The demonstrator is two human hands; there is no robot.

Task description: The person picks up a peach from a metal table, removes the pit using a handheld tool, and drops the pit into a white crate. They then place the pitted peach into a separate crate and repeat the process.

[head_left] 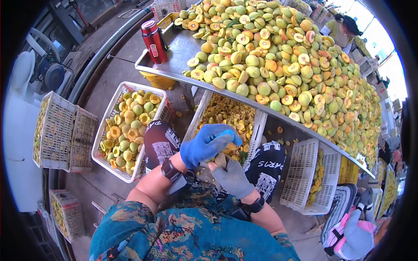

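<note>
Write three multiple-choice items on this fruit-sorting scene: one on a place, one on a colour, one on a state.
1. Where does the red flask stand?
A. on the metal table, near its corner
B. in a white crate
C. on the floor

2. What colour is the glove on the left hand?
A. grey
B. blue
C. yellow

3. What does the right hand do?
A. hangs free
B. holds a piece of fruit
C. rests on the table

Key: 1 A, the flask stands upright beside the fruit pile; 2 B, that glove is blue and the other grey; 3 B, its fingers close around the fruit.
</note>
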